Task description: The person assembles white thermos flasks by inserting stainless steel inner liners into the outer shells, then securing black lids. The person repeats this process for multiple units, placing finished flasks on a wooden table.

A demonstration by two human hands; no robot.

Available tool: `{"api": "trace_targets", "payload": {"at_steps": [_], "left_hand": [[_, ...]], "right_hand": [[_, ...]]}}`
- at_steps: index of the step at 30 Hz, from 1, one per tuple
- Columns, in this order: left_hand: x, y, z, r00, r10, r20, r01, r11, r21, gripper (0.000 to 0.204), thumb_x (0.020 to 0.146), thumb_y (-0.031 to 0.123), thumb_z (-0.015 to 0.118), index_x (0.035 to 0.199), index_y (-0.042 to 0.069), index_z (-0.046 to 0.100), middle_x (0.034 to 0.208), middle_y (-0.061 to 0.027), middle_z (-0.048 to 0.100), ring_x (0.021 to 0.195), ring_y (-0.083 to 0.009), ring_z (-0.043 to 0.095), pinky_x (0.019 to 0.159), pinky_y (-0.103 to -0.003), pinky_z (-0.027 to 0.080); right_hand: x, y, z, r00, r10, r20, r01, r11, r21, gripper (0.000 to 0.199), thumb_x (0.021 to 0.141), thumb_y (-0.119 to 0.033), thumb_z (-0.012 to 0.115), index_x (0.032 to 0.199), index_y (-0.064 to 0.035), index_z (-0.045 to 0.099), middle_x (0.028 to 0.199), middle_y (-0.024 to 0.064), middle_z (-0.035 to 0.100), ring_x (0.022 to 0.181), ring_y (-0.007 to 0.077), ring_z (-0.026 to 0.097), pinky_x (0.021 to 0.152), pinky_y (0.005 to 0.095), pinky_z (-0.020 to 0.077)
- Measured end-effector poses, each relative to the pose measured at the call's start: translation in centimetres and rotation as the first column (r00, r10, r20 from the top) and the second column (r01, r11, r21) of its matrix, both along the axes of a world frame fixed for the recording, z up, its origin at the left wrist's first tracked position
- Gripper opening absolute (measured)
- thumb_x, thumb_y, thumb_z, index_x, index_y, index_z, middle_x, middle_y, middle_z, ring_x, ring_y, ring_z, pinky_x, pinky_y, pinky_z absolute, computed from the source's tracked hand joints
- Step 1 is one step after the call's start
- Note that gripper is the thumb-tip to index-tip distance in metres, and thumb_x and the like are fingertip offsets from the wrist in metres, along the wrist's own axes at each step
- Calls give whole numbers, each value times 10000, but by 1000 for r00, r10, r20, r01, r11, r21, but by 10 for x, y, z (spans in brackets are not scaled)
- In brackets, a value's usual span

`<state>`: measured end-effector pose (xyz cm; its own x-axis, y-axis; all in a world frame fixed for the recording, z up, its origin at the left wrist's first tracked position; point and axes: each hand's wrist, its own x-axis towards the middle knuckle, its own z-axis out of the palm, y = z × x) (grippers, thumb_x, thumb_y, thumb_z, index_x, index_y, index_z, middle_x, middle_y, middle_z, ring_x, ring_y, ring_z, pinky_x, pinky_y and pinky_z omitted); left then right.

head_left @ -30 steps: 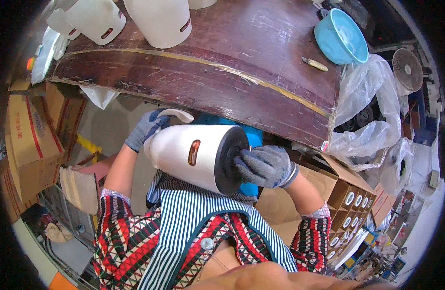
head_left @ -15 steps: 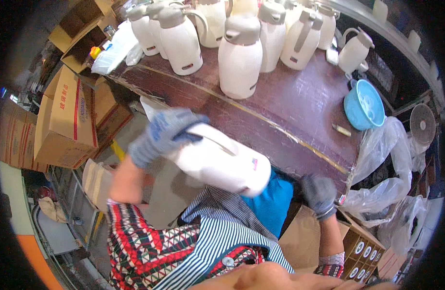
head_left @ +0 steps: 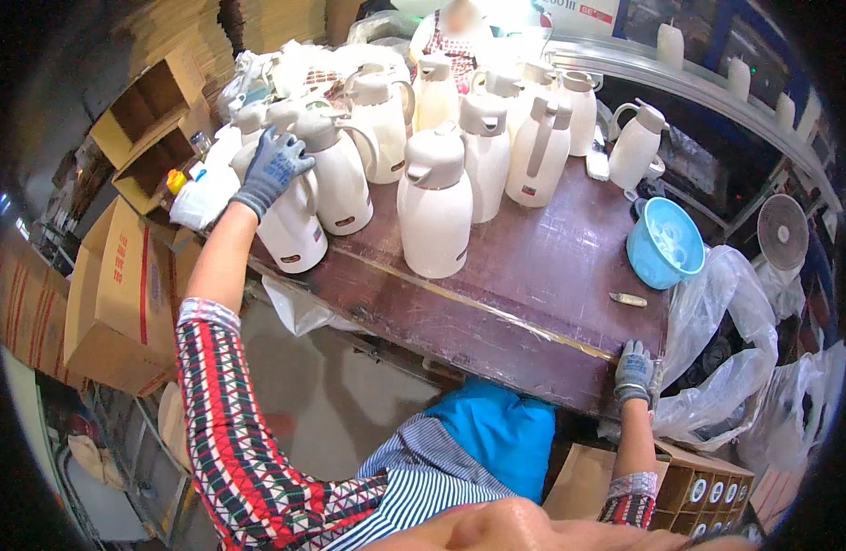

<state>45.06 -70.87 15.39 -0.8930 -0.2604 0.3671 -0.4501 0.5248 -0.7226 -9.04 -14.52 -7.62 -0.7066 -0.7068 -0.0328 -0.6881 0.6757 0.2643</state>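
From the head camera, the gloved left hand (head_left: pixel 271 170) rests closed over the top of a white jug (head_left: pixel 290 220) at the table's (head_left: pixel 533 275) left edge, among other white jugs (head_left: pixel 437 211). The gloved right hand (head_left: pixel 634 370) grips the table's near-right edge, fingers curled. A blue bowl (head_left: pixel 666 243) holds clear plastic.

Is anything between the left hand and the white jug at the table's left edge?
Nothing visible: the gloved left hand already rests on the top of that white jug. More jugs crowd close on its right. The right hand grips the table edge.
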Motion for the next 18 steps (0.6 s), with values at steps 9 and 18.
{"api": "trace_targets", "payload": {"at_steps": [9,18], "left_hand": [[-9,11,-25,940,76,-333,-85,996,-14,305,819,162,684,1123,142,671,1276,-81,568,1362,-295,459,1215,-642,210],[-193,114,30,853,248,-460,197,662,723,1060,731,634,781,1532,37,427,1490,-297,487,1356,-446,497,1100,-487,441]], "right_hand": [[34,23,25,993,57,-102,-80,967,-242,694,799,-53,668,1469,-138,511,1555,266,395,1286,472,517,1081,506,446],[174,-56,30,749,565,347,-172,671,-722,625,871,-244,710,1447,-69,544,1540,262,449,1401,448,446,1175,499,369]]}}
